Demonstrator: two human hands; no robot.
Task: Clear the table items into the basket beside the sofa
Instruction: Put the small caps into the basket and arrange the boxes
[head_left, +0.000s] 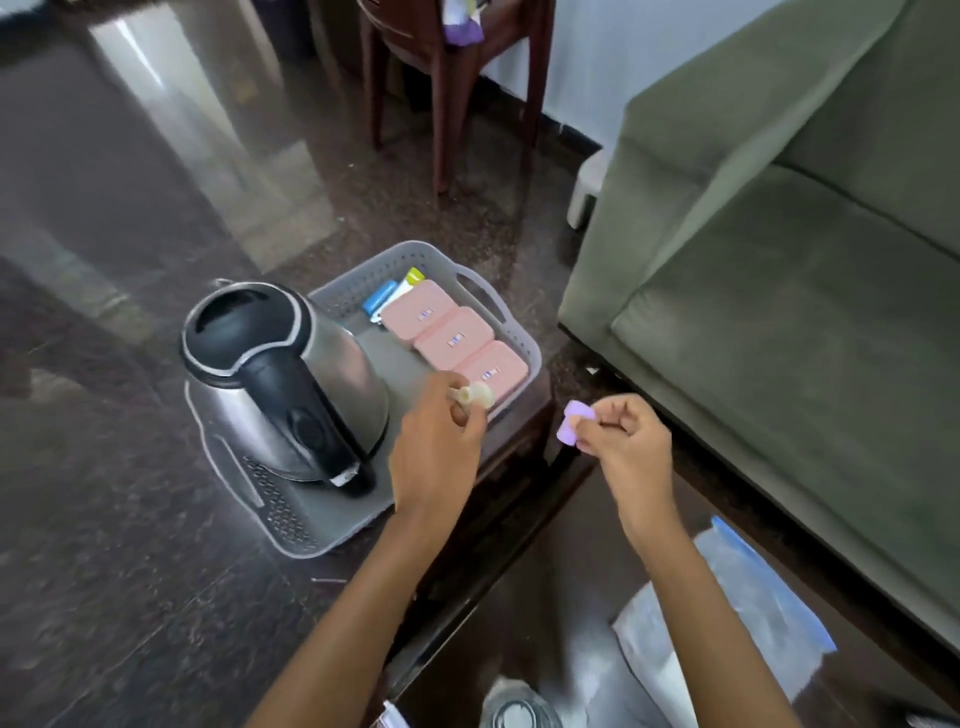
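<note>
1. Left hand (436, 457) over the near right corner of the basket (358, 275), fingers curled round a small cream piece (475, 395); piece is just above the nearest pink box (491, 369), can't tell if they touch
2. Right hand (623, 441) off to the right of the basket, between it and the sofa (779, 260), thumb and fingers pinching a small purple piece (574, 423)
3. Basket is grey and slotted, on the dark floor (104, 364) just beside the sofa's front corner
4. Inside it: kettle (280, 374) fills the left half, upright, handle toward the camera
5. Three pink boxes in a row along the right side, edge to edge; the nearest is by the left hand
6. Blue packet (379, 301) and a green-tipped one sit at the far end behind the boxes
7. Free room in the basket: a grey strip of bottom between kettle and boxes, plus the near left corner in front of the kettle
8. Dark table (498, 519) corner sits under both wrists and covers the basket's near right corner
9. On the table, near edge of view: clear bag (727, 623) with a blue strip, and a jar (519, 706), blurred
10. Narrow gap of floor between table edge and sofa base
11. Far side: chair (441, 78) with purple cloth on it, white object (587, 192) behind the sofa arm, both well apart from the basket
12. Floor left of the basket is open
</note>
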